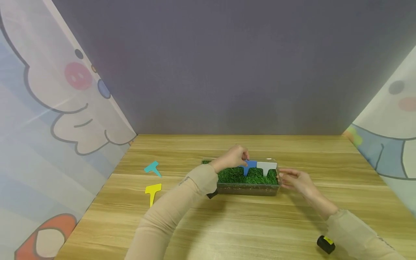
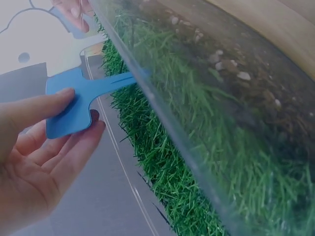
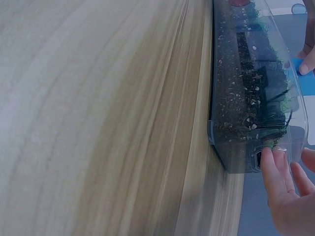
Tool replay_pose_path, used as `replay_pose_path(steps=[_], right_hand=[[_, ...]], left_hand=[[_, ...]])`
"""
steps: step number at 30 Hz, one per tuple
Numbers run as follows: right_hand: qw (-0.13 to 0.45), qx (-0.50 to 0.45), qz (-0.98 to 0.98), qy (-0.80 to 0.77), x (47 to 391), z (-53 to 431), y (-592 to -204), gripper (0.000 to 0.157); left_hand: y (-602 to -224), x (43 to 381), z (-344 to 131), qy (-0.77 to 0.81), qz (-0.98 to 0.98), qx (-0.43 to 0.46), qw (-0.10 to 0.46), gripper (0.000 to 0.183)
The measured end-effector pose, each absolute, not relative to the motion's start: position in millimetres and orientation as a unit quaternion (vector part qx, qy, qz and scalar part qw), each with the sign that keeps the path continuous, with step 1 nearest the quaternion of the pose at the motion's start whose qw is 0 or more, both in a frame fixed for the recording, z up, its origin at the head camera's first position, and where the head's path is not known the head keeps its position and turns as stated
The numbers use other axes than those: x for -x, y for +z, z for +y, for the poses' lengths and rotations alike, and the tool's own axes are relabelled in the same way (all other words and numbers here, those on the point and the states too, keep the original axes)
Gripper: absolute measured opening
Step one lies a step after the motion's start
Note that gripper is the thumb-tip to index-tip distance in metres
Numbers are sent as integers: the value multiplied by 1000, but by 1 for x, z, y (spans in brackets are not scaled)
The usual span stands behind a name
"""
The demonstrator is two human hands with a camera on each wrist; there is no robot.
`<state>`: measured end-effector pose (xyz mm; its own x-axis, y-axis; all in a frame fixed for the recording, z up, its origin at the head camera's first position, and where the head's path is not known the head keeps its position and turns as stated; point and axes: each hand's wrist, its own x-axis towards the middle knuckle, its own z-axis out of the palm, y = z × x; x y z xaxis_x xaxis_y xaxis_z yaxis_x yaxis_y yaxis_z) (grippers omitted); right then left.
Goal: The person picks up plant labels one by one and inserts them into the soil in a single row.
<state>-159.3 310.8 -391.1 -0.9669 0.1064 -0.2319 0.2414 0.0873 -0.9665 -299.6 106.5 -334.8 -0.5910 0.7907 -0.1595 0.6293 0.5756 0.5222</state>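
A clear plastic planter box [image 1: 247, 190] holds dark soil and green artificial grass [image 1: 231, 176]. My left hand [image 1: 232, 158] pinches the head of a blue T-shaped plant label [image 2: 74, 103] between thumb and fingers. The label's stem reaches down into the grass. Beside it, a white T-shaped plant label [image 1: 267, 166] stands upright in the grass near the right end. My right hand [image 1: 300, 182] rests its nearly straight fingers [image 3: 274, 169] against the box's right end wall.
On the wooden table [image 1: 247, 224], a teal plant label [image 1: 152, 167] and a yellow plant label [image 1: 153, 190] lie to the left. Black wrist devices show by each sleeve, the right one [image 1: 326, 244] at lower right. A grey panel [image 1: 208, 72] closes off the back.
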Motion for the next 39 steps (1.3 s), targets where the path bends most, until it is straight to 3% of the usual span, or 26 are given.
replay_pose_path(steps=[20, 32, 39], right_hand=[[53, -122, 730, -671, 159, 313, -392, 49], [56, -127, 718, -682, 161, 313, -393, 49], [56, -92, 685, -721, 164, 325, -410, 41]], left_hand=[[-315, 301, 87, 163, 865, -426, 211, 31], [-302, 294, 60, 145, 873, -426, 187, 28], [-295, 290, 37, 156, 875, -425, 170, 31]])
